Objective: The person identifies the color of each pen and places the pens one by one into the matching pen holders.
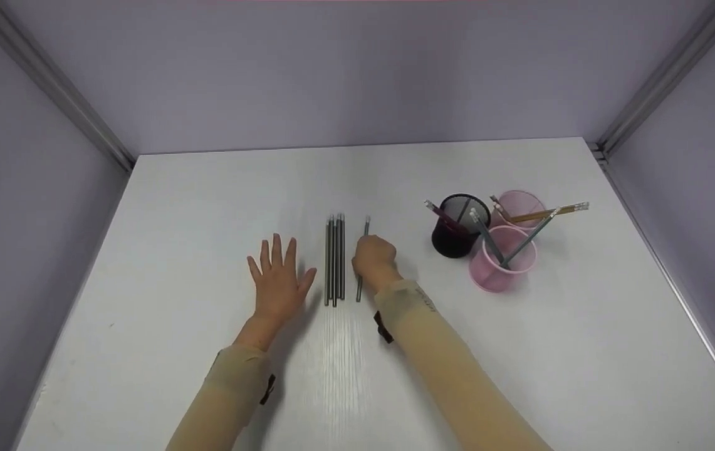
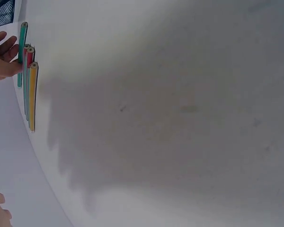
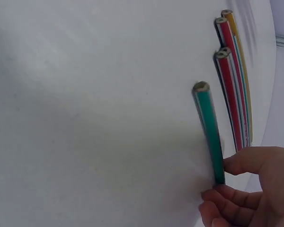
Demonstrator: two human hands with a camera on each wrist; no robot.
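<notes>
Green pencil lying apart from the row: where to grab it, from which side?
Judging by its pose, take the green pencil mid-shaft, from above, fingers pinching across its width. It lies flat on the table, so only the top and sides are free. Come from the right: the row of pencils lies close on its left. The right hand already holds it about there.

Glossy striped wooden pencils on smooth matt white table; mesh-metal cups.

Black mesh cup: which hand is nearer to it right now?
Right. The right hand grips a green pencil just left of the black mesh cup. The left hand lies flat on the table, farther off, beyond the row of pencils.
</notes>
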